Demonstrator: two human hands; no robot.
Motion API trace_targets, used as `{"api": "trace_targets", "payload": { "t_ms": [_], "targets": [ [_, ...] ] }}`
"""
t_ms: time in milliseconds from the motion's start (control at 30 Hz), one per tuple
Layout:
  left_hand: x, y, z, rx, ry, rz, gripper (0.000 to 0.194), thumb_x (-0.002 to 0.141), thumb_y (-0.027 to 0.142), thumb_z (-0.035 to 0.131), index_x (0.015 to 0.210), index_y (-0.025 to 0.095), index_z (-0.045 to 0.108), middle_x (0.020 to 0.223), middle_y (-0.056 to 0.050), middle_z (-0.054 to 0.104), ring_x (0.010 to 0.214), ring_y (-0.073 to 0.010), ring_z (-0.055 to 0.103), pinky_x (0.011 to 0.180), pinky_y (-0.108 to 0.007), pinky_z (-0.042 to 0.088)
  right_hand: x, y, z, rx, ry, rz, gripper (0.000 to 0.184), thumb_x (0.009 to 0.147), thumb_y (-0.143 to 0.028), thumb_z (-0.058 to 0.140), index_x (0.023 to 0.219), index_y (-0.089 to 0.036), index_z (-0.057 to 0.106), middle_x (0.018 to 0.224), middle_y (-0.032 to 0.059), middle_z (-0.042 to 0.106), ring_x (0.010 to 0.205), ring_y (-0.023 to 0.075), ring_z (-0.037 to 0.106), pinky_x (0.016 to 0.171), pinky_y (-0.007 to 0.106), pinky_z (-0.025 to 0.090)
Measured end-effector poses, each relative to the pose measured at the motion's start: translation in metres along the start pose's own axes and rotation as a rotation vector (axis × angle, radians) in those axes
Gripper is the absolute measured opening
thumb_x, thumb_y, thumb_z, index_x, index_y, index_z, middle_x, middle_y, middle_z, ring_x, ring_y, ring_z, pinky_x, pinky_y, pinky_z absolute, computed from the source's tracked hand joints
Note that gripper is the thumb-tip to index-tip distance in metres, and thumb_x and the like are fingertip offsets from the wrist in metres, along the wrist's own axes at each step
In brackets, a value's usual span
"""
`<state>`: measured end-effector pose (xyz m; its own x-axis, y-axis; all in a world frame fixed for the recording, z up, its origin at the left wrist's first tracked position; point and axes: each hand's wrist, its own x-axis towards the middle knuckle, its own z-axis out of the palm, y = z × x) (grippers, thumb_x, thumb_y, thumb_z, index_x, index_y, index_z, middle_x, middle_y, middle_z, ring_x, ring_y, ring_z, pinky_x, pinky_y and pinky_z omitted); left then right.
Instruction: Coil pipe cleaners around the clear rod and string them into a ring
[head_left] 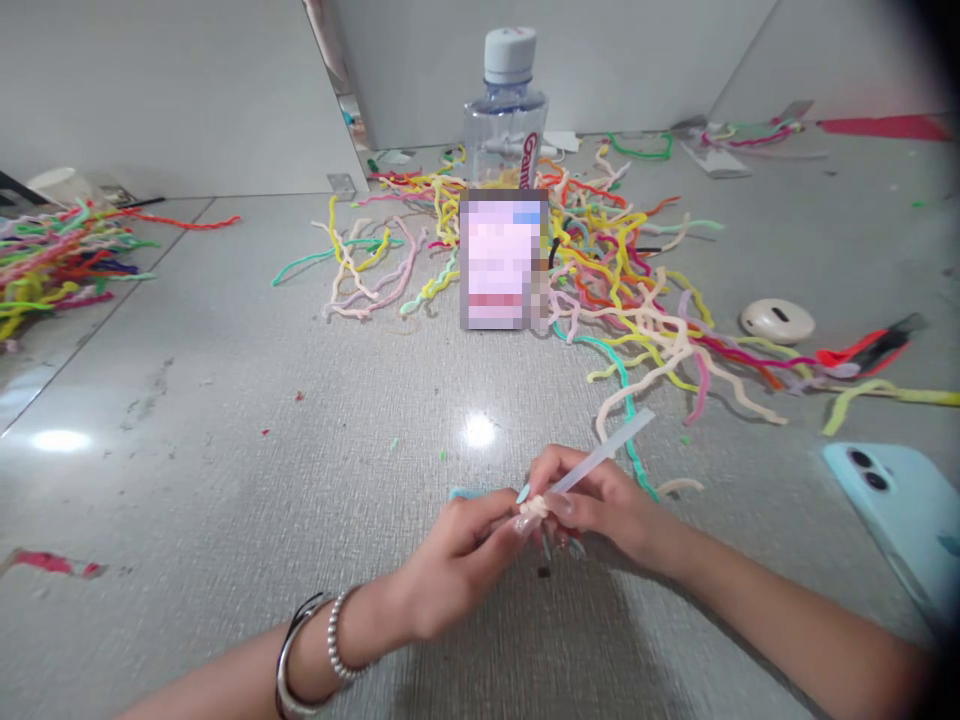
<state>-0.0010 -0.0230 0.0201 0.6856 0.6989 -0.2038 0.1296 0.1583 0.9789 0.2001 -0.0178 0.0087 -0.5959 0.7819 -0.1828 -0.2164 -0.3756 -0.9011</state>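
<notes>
Head view, findings from left to right. Far to the left of the hands and well beyond them, a bundle of coloured fuzzy strands (52,260) lies on the grey surface (225,420). A small red scrap (49,563) lies well to the left of the left hand, at about its level.

Left hand (450,560): wrist carries a silver bangle (289,660) and a bead bracelet (336,640). Fingers are curled closed, the tips pinching a small cream piece (534,507) between the two hands. A teal strand end (465,493) shows just above the left fingers; whether it touches them cannot be told.

Beyond the hands, straight ahead, stands a blurred rectangular object (501,260), with a clear water bottle (506,110) behind it. A large tangle of coloured strands (622,270) spreads around both and trails toward the right hand.

Right hand (592,495): fingers closed on a pale translucent stick (607,452), which slants up and to the right from the grip; its lower end meets the cream piece at the left fingertips.

Right of the hands and further out: a white oval case (777,320), then a red and black tool (870,348). Nearest on the right, a light blue phone (900,510) lies face down, apart from the right forearm.
</notes>
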Motion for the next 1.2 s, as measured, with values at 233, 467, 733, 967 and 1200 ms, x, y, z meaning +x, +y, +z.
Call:
{"api": "trace_targets", "payload": {
  "t_ms": [233,467,733,967,1200],
  "targets": [
    [-0.002,-0.006,-0.001,0.019,-0.105,0.039,0.023,0.097,0.034,0.046,0.082,0.017,0.047,0.059,0.008,0.028,0.051,-0.0068,0.023,0.046,-0.02,0.02,0.001,0.0,0.001,-0.017,0.018,-0.038,0.024,0.09,-0.039,0.064,0.082,-0.017,0.058,0.072,0.0001,0.062,0.059,0.008,0.051,0.053,0.021,0.037],
    [-0.003,-0.003,0.008,0.154,-0.044,-0.008,0.029,0.098,0.036,0.044,0.076,0.017,0.044,0.059,0.007,0.025,0.052,-0.0065,0.021,0.046,-0.02,0.02,0.0,0.003,0.001,-0.053,0.049,-0.059,0.028,0.084,-0.037,0.071,0.072,-0.017,0.056,0.069,-0.002,0.055,0.061,0.0081,0.049,0.055,0.021,0.037],
    [-0.001,-0.005,0.006,0.168,-0.019,-0.009,0.037,0.099,0.04,0.04,0.075,0.015,0.052,0.057,0.007,0.025,0.051,-0.0067,0.022,0.045,-0.021,0.019,0.002,0.004,0.0,-0.05,0.032,-0.043,0.027,0.084,-0.039,0.071,0.072,-0.017,0.058,0.069,-0.0004,0.059,0.06,0.0096,0.051,0.054,0.022,0.038],
    [-0.003,-0.002,0.002,0.179,-0.065,0.062,0.036,0.101,0.037,0.033,0.081,0.015,0.053,0.059,0.006,0.03,0.052,-0.0074,0.027,0.049,-0.02,0.025,0.003,0.001,0.001,-0.04,-0.003,-0.072,0.026,0.087,-0.038,0.066,0.075,-0.018,0.056,0.068,-0.0004,0.06,0.057,0.0094,0.055,0.052,0.021,0.041],
    [-0.005,-0.002,0.001,0.161,-0.084,0.06,0.038,0.102,0.036,0.03,0.086,0.014,0.056,0.058,0.006,0.031,0.05,-0.0075,0.028,0.05,-0.022,0.027,0.003,-0.002,0.003,-0.047,-0.009,-0.06,0.026,0.088,-0.039,0.065,0.076,-0.018,0.056,0.067,-0.0001,0.061,0.055,0.0096,0.055,0.049,0.022,0.039]
  ]
}}
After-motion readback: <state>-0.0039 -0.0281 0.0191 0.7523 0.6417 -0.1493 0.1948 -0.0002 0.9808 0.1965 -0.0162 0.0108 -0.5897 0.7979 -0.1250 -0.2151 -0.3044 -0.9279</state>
